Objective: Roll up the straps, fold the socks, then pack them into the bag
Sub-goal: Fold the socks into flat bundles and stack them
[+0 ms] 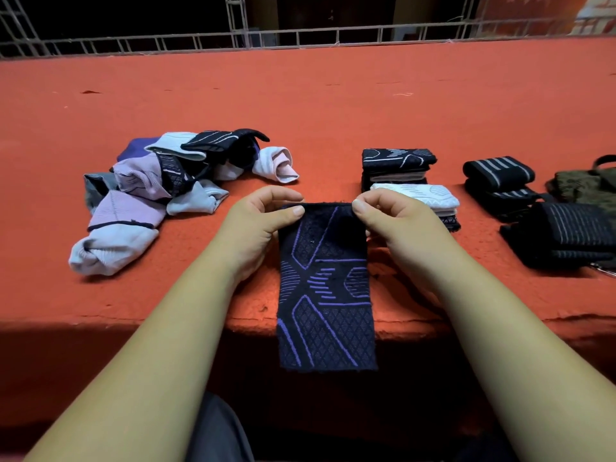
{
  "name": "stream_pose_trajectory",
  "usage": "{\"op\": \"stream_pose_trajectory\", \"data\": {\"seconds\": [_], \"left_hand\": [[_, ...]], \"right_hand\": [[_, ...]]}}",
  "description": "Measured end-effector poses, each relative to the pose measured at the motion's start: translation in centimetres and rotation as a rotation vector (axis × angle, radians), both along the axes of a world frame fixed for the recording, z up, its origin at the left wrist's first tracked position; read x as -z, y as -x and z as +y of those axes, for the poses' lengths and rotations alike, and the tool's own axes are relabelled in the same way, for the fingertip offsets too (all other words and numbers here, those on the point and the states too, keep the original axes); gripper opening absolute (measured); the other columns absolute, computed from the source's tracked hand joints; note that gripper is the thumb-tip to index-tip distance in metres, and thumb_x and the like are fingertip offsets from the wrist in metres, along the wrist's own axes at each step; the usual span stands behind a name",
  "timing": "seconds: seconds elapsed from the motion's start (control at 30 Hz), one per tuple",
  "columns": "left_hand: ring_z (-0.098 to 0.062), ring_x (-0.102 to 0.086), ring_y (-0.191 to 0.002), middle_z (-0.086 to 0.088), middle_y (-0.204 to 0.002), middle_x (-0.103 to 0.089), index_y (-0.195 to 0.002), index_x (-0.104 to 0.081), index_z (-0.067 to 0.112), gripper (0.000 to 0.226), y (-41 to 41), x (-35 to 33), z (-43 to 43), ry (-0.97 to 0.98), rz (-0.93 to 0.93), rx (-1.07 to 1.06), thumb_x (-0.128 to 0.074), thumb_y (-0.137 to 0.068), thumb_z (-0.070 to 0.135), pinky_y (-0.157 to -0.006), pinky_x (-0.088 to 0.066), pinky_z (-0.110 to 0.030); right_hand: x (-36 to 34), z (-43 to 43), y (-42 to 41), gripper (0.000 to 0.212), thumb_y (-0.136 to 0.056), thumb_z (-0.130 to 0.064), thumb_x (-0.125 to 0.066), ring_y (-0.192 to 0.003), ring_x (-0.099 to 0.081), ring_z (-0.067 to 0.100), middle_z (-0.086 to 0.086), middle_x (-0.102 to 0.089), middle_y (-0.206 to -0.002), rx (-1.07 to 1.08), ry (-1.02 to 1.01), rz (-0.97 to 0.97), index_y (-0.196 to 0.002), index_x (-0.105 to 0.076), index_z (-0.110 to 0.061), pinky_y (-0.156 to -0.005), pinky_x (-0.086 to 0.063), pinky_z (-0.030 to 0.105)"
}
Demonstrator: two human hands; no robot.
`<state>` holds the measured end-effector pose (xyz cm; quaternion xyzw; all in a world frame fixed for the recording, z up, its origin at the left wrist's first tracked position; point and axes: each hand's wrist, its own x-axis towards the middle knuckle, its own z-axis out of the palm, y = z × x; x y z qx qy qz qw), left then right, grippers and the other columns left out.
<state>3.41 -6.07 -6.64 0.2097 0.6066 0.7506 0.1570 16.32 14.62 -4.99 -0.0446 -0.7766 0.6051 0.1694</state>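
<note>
Thumb and forefinger of your left hand (256, 228) pinch the upper left corner of the dark sock (325, 288). Your right hand (398, 221) pinches the upper right corner the same way, with its other fingers curled behind. Between the two grips the sock is spread flat, its purple line pattern facing you, and its lower end hangs past the near edge of the red ledge (300, 95).

To your left on the ledge lies a loose pile of unfolded socks (150, 191), lilac, white and dark ones tangled together. Just beyond your right hand stand two lots of folded socks: a dark-topped stack (398, 161) farther back and a white-topped stack (418, 196) nearer, close to your knuckles. Farther right lie the rolled straps (500, 170), black with grey stripes, and beside them at the frame's edge sits the olive bag (586, 188). A metal railing (300, 36) runs along the ledge's far side.
</note>
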Motion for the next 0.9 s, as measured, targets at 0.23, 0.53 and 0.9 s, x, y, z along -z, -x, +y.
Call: {"op": "stream_pose_trajectory", "data": {"seconds": [0.23, 0.53, 0.9], "left_hand": [[-0.025, -0.07, -0.097, -0.013, -0.114, -0.074, -0.132, -0.064, 0.004, 0.037, -0.2, 0.2, -0.6, 0.154, -0.11, 0.141, -0.073, -0.097, 0.012, -0.085, -0.058, -0.038], [-0.02, -0.073, -0.091, -0.012, -0.109, -0.073, -0.127, -0.065, 0.008, 0.035, -0.5, 0.0, 0.1, 0.019, -0.074, 0.086, -0.068, -0.095, -0.008, -0.073, -0.062, -0.028], [-0.015, -0.073, -0.081, -0.012, -0.107, -0.072, -0.128, -0.062, 0.003, 0.034, -1.2, -0.5, 0.6, -0.053, -0.084, 0.077, -0.062, -0.097, -0.011, -0.059, -0.056, -0.019]], "right_hand": [[-0.7, 0.7, -0.7, 0.027, -0.109, -0.048, -0.052, -0.078, -0.049, 0.013, -0.004, -0.054, -0.082, -0.022, -0.157, 0.004, -0.098, -0.061, -0.024, -0.078, -0.04, 0.038], [-0.6, 1.9, -1.4, 0.04, -0.102, -0.057, -0.059, -0.08, -0.069, 0.022, -0.002, -0.073, -0.078, 0.103, -0.417, -0.085, -0.088, -0.061, -0.02, -0.08, -0.054, 0.041], [-0.5, 1.9, -0.9, 0.018, -0.093, -0.016, -0.08, -0.087, -0.071, 0.019, -0.001, -0.077, -0.096, 0.145, -0.113, 0.116, -0.105, -0.075, -0.029, -0.089, -0.062, 0.05]]}}
